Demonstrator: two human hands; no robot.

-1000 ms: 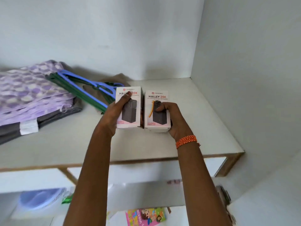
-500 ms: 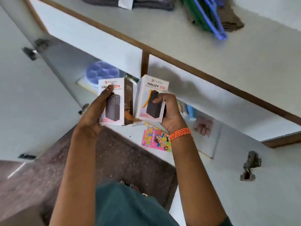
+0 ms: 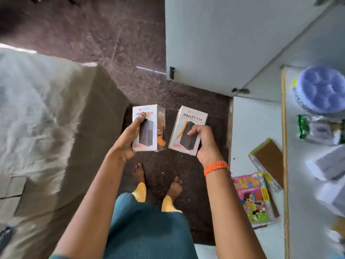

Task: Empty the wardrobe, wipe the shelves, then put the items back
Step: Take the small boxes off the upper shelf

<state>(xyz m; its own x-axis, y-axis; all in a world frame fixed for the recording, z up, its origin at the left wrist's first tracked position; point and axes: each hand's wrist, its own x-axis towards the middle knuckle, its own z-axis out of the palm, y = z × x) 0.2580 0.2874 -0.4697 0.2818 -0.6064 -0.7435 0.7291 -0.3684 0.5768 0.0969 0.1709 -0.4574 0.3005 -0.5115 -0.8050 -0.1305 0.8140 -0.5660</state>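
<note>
1. Holding one white box in each hand, the person stands over the dark floor [image 3: 115, 34] beside the open wardrobe; the left hand [image 3: 128, 141] has its grip wrapped round the left box [image 3: 149, 128], thumb across the printed front, and the right hand [image 3: 202, 143] has its grip closed on the right box [image 3: 187, 131], fingers curled over its face.
2. Both boxes are upright, faces toward the camera, apart from each other and clear of any shelf. One per hand probably keeps them from slipping while they are carried out of the wardrobe.
3. Judging by the task, this is the emptying stage: a lower shelf [image 3: 255, 128] to the right is not yet cleared.
4. On it lie a colourful children's book [image 3: 252, 199], a brown-covered book [image 3: 268, 159], a round lilac container [image 3: 323, 88] and blurred packets further right.
5. A bed [image 3: 37, 109] with pale bedding lies to the left, a likely place to set the boxes down.
6. The open wardrobe door [image 3: 214, 38] stands ahead; bare feet [image 3: 139, 172] are directly under the boxes.
</note>
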